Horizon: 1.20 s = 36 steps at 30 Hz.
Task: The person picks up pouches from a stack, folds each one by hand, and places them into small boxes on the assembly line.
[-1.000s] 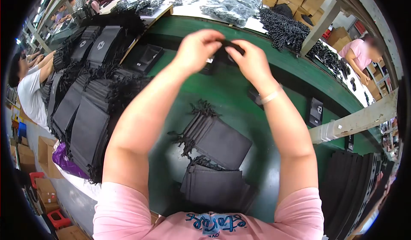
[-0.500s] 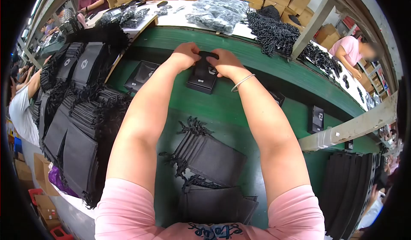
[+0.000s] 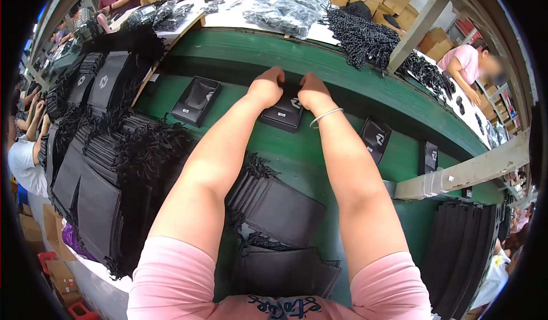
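Note:
A black box (image 3: 282, 114) with a white logo and small label lies on the green conveyor belt. At its left side is my left hand (image 3: 266, 88), fingers curled at the box's far part. My right hand (image 3: 314, 92), with a bracelet at the wrist, is curled at the box's right side. The fingertips of both are partly hidden, so what they grip is unclear. Left of them stands an open black box (image 3: 196, 100) with a dark item inside. Nearer to me lie two stacks of black drawstring pouches (image 3: 285, 210).
Large piles of black pouches (image 3: 94, 206) fill the left side. More black boxes (image 3: 374, 138) lie on the belt to the right. A metal beam (image 3: 462, 174) crosses at right, beside stacked black strips (image 3: 459, 240). Co-workers are across the white table and at left.
My hands came down to the box on the belt with a dark item, then moved apart to its two sides. The boxes and belt show from a slightly shifted view.

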Each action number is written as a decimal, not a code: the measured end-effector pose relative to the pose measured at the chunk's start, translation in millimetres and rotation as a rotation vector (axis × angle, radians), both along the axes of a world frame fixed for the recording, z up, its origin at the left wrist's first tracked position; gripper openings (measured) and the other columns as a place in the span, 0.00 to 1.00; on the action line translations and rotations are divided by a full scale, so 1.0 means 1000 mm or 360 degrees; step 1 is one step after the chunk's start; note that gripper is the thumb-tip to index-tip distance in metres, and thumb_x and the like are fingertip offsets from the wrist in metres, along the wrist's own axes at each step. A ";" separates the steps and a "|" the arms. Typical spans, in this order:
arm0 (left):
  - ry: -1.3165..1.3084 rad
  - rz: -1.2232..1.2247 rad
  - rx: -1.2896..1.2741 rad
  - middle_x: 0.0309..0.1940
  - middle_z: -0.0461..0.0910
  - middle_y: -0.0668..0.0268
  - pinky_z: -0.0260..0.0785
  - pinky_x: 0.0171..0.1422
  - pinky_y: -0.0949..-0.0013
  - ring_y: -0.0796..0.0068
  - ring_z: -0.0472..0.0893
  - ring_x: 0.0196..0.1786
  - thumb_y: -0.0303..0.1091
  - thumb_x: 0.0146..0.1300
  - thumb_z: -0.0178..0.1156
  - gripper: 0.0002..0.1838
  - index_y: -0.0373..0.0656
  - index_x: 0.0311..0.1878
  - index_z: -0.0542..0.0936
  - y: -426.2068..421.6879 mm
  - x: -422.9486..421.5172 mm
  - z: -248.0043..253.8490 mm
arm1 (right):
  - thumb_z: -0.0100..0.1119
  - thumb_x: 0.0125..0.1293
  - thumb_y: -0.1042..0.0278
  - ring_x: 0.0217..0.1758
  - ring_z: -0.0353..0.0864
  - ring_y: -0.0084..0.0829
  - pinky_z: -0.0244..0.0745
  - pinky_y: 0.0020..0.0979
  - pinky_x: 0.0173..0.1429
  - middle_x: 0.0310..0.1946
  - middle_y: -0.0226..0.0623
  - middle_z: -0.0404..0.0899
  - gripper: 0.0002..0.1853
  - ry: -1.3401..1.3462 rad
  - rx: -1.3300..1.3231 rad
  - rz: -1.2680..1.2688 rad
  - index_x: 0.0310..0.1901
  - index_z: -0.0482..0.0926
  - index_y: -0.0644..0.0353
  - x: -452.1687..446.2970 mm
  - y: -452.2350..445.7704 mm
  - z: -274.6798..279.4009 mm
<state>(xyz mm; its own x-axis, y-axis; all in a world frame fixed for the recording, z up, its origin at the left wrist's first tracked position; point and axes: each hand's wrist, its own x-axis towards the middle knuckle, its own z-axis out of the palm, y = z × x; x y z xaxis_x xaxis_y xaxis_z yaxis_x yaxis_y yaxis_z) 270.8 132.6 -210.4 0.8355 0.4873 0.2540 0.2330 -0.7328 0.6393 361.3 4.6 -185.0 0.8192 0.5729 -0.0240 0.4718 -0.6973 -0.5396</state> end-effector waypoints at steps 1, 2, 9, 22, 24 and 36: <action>-0.0001 0.0030 -0.0237 0.40 0.81 0.57 0.73 0.48 0.59 0.51 0.80 0.41 0.31 0.55 0.56 0.12 0.48 0.43 0.78 -0.002 0.002 0.000 | 0.55 0.55 0.75 0.44 0.80 0.50 0.76 0.41 0.47 0.39 0.50 0.79 0.14 0.0022 -0.0017 -0.0035 0.45 0.76 0.61 0.002 -0.001 0.002; -0.0006 0.0027 -0.0227 0.40 0.81 0.57 0.73 0.48 0.59 0.51 0.80 0.41 0.31 0.55 0.56 0.12 0.48 0.43 0.78 -0.003 0.008 -0.001 | 0.55 0.55 0.75 0.44 0.80 0.50 0.76 0.41 0.47 0.39 0.50 0.79 0.14 0.0016 -0.0008 -0.0039 0.45 0.76 0.61 0.005 -0.003 0.001; 0.0438 0.0354 -0.0205 0.45 0.80 0.54 0.73 0.53 0.56 0.48 0.80 0.48 0.34 0.57 0.57 0.13 0.47 0.46 0.75 -0.045 0.030 0.021 | 0.59 0.57 0.67 0.41 0.80 0.50 0.77 0.41 0.46 0.35 0.49 0.78 0.13 -0.0982 0.0483 0.0102 0.43 0.76 0.61 -0.034 -0.060 0.011; -0.0131 -0.0311 -0.0505 0.51 0.77 0.54 0.73 0.50 0.66 0.63 0.79 0.46 0.33 0.61 0.60 0.21 0.36 0.57 0.74 -0.096 -0.159 0.081 | 0.67 0.58 0.63 0.29 0.76 0.37 0.72 0.34 0.37 0.31 0.33 0.79 0.13 0.0283 0.0001 0.0938 0.38 0.77 0.60 -0.152 -0.169 0.045; -0.0148 -0.0340 -0.0337 0.51 0.77 0.54 0.73 0.50 0.66 0.62 0.80 0.45 0.34 0.62 0.60 0.21 0.36 0.57 0.74 -0.105 -0.192 0.082 | 0.67 0.57 0.68 0.29 0.75 0.32 0.72 0.29 0.39 0.34 0.32 0.79 0.12 0.0283 0.0102 0.0960 0.41 0.77 0.61 -0.148 -0.177 0.052; -0.0312 -0.0440 0.0339 0.43 0.82 0.56 0.74 0.45 0.66 0.61 0.83 0.41 0.33 0.60 0.61 0.21 0.37 0.56 0.73 -0.186 -0.226 0.100 | 0.58 0.61 0.78 0.29 0.74 0.19 0.70 0.20 0.27 0.38 0.35 0.80 0.12 0.1691 0.1055 0.0427 0.47 0.76 0.63 -0.156 -0.172 0.063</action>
